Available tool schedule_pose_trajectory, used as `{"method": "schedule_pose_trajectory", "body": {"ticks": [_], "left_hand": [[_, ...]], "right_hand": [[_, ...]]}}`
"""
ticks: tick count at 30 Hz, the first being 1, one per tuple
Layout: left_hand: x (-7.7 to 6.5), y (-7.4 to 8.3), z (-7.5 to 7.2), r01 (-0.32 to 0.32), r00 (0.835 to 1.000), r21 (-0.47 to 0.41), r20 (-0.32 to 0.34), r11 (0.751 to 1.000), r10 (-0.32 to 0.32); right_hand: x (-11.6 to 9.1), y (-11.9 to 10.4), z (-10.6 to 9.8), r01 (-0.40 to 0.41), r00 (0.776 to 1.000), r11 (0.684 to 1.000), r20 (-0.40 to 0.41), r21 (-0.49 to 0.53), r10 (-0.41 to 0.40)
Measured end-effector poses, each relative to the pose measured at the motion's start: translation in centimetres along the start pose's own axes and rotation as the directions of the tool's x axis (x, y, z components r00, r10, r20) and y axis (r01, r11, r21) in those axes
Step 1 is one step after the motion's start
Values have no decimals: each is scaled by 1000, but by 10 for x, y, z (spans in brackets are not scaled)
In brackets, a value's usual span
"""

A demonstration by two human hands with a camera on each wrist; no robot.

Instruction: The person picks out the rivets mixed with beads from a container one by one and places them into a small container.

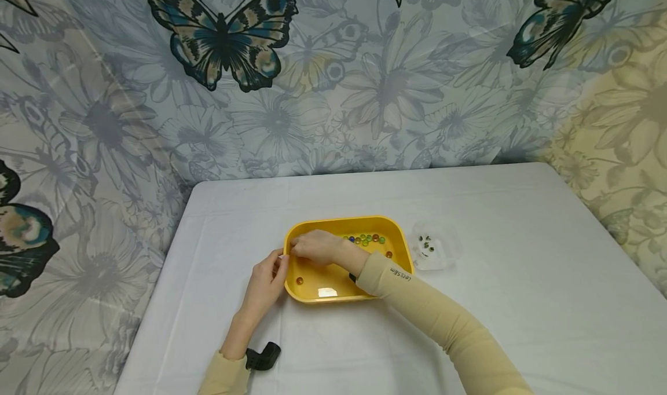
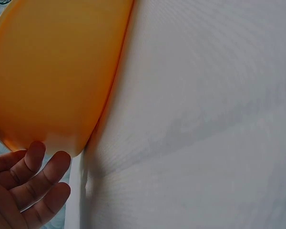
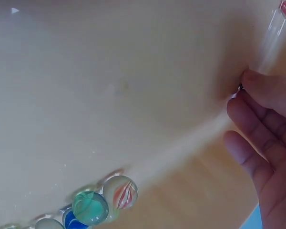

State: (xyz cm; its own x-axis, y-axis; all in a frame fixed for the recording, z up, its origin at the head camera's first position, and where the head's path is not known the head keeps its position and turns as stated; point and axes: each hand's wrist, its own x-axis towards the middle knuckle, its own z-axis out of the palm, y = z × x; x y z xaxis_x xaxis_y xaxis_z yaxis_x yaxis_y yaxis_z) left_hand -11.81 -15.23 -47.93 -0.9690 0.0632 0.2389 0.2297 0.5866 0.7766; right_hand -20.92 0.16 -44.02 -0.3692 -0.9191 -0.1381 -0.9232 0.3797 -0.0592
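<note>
A yellow tray (image 1: pixel 333 291) on the table holds several glass marbles (image 3: pixel 90 208). Most sit along its far side; an orange marble (image 1: pixel 299 281) lies near the front left corner. My right hand (image 1: pixel 319 248) reaches inside the tray's left end. In the right wrist view, its thumb and fingertips pinch a small dark, shiny piece (image 3: pixel 240 87), mostly hidden. With its thumb by the rim and fingers against the outer wall, my left hand (image 1: pixel 266 282) holds the tray's left end. The left wrist view shows those bent fingers (image 2: pixel 35 188) below the orange-looking wall.
Right of the tray stands a clear plastic container (image 1: pixel 443 259) with several small dark pieces inside. A white cloth covers the table (image 1: pixel 521 227). Behind it hangs a butterfly-and-flower patterned backdrop (image 1: pixel 385 94). A black band (image 1: pixel 263 357) is on my left wrist.
</note>
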Motion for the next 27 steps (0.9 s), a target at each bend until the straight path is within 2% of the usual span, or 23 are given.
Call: {"method": "schedule_pose_trajectory", "body": {"ticks": [12,21,27], "left_hand": [[0,-1,-1,-6,1000,5,2,1000,6],[-1,-2,0,-11,1000,9,4,1000,11],[-1,-2,1,-10,1000,10,3,1000,10]], "right_hand": [[-1,2,0,-25,1000,1000,16,13,25],[-4,1,-2,-32,999,998,32,-46,34],[-6,0,-4,-34,998,999,48,-38,36]]}}
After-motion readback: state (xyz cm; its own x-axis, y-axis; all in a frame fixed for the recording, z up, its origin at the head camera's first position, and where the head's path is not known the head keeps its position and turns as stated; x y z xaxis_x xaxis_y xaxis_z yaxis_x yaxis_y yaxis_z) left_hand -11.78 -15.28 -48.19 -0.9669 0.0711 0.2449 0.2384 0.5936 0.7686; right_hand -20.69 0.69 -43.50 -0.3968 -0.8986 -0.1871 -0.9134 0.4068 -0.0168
